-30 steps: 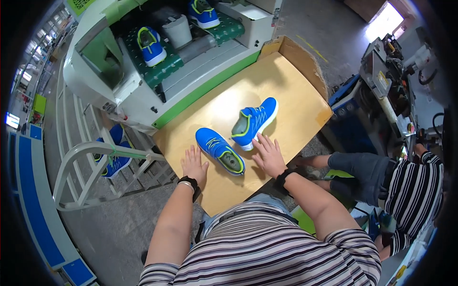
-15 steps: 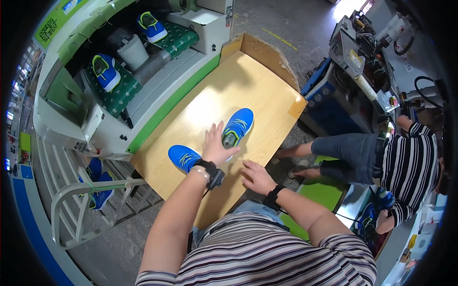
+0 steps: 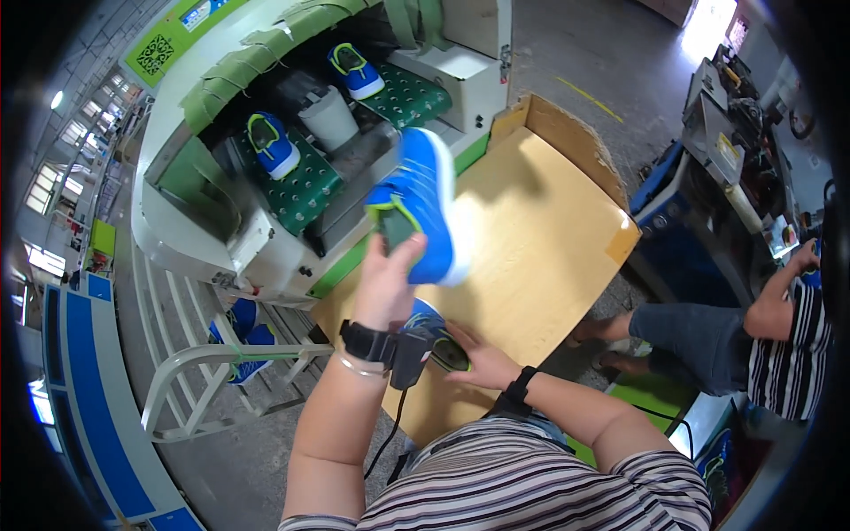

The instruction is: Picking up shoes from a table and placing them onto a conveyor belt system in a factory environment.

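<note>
The left hand (image 3: pixel 387 288) has just lifted one blue shoe (image 3: pixel 427 208) off the bench (image 3: pixel 553 226), its grip closed at the heel, so the pair is now split; the other shoe (image 3: pixel 423 319) lies benched, right hand (image 3: pixel 489 365) at its heel, whether gripping I cannot tell

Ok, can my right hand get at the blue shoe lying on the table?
Probably yes: your right hand is at the heel end of the blue shoe, seemingly touching it. The left hand grips the other shoe, raised off the table, which seems to leave that end free.
</note>
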Available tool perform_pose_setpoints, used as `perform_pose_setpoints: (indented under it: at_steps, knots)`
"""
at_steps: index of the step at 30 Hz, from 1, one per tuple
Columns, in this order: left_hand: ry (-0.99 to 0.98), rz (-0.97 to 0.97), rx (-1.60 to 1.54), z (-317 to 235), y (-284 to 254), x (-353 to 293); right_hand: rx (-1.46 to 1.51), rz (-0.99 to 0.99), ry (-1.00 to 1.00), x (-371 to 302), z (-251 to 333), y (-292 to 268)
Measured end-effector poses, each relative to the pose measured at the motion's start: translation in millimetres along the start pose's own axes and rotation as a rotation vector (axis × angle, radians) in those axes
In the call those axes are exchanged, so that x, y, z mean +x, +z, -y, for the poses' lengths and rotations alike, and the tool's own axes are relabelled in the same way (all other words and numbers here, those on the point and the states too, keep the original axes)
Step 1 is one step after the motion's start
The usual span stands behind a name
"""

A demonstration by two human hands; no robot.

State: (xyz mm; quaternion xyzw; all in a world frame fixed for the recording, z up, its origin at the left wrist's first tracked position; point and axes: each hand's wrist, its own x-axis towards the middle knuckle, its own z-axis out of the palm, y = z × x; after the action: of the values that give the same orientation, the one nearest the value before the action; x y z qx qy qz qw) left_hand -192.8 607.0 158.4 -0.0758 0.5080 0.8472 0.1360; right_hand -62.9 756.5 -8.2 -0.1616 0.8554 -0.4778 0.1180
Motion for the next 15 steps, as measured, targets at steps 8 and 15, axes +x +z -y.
perform_pose_setpoints:
  at_steps: [8, 15]
  knots:
    - [0.378, -0.557, 0.429, -60, -102, 59, 0.398, -0.159, 0.144, 35, 4, -4]
    - [0.408, -0.674, 0.675, -57, -85, 67, 0.590, -0.531, 0.021, 130, 63, -110]
